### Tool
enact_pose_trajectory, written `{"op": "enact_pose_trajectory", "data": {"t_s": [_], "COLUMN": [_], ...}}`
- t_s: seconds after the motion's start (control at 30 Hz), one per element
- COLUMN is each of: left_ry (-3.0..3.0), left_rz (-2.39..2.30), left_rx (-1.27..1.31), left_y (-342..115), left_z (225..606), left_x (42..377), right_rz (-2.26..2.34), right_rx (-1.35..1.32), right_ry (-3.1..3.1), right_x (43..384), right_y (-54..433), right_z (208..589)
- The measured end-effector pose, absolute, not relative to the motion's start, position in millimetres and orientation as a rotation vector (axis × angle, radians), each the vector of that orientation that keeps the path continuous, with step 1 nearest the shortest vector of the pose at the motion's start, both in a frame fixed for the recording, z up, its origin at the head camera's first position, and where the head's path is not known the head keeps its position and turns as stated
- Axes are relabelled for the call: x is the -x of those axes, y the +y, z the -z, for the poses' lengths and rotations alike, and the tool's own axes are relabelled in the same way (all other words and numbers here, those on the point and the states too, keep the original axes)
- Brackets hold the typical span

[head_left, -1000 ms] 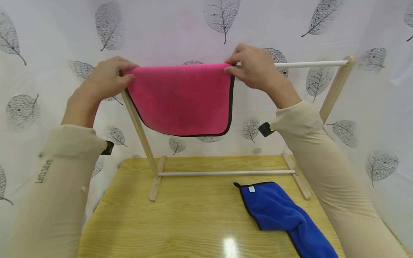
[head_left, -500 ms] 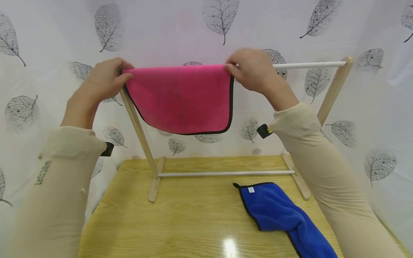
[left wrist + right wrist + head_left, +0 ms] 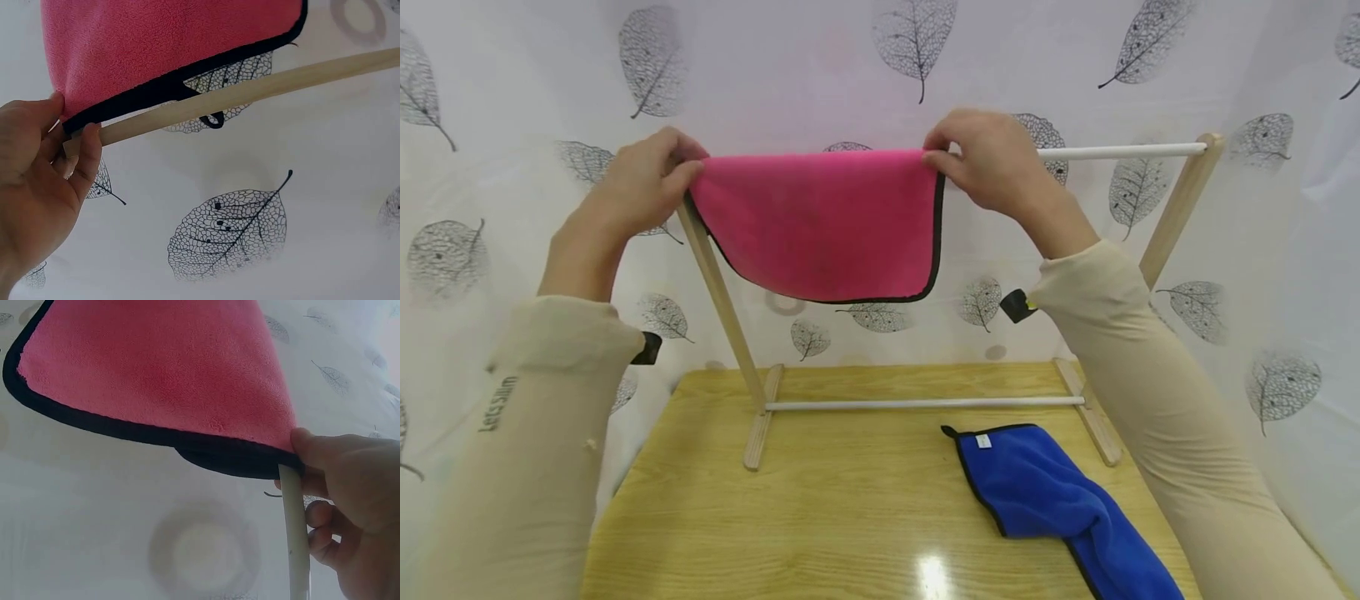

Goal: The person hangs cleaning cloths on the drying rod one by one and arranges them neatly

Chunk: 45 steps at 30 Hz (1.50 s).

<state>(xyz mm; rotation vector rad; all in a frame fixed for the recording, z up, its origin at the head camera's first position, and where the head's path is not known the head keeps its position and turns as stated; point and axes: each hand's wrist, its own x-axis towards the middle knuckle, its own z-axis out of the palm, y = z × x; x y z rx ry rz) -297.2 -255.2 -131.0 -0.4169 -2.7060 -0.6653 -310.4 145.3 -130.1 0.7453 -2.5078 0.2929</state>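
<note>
A pink towel (image 3: pixel 820 225) with black edging hangs folded over the white top rail (image 3: pixel 1120 152) of a wooden rack. My left hand (image 3: pixel 643 183) pinches the towel's upper left corner, right at the top of the rack's left post. At the upper right edge, my right hand (image 3: pixel 988 162) pinches the towel between thumb and fingers over the rail. The left wrist view shows a dark loop (image 3: pixel 214 119) hanging behind the post (image 3: pixel 231 97). In the right wrist view the thumb presses the pink cloth (image 3: pixel 169 369) at the rail (image 3: pixel 294 531).
A blue towel (image 3: pixel 1037 483) with black edging lies crumpled on the wooden table (image 3: pixel 760 533), front right. The rack's lower white bar (image 3: pixel 925 404) and wooden feet (image 3: pixel 762 425) stand near the table's back edge. Behind hangs a white curtain (image 3: pixel 790 75) with leaf prints.
The towel's front lower edge has risen slightly. The left hand has shifted a little left along the top edge, while the right hand stays in nearly the same place.
</note>
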Motion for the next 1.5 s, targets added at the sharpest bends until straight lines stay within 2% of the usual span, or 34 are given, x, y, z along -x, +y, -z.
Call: {"op": "enact_pose_trajectory", "data": {"t_s": [0.23,0.57,0.8,1.07,1.3,1.5], "left_ry": [-2.702,-2.689,-2.679,-2.645,-2.706,-2.717], "left_rz": [0.633,0.583,0.611,0.573,0.586,0.664], "left_rx": [0.440,0.393,0.368,0.499,0.438,0.380], "left_y": [-256.2,-254.5,-254.0,-253.8,-252.8,-253.5], "left_z": [128.7,132.2,133.3,136.1,135.7,135.6], "left_x": [297.9,299.5,298.2,301.9,300.7,299.5], "right_rz": [-0.180,-0.401,-0.254,-0.263,-0.386,-0.302], "right_rx": [-0.754,-0.740,-0.732,-0.776,-0.764,-0.747], "right_ry": [-2.531,-2.452,-2.475,-2.492,-2.444,-2.462], "right_x": [309.3,314.0,313.4,310.5,311.5,313.3], "right_y": [144.6,146.0,143.1,145.5,146.0,144.7], "right_z": [129.5,135.7,133.7,134.7,137.5,136.4]}}
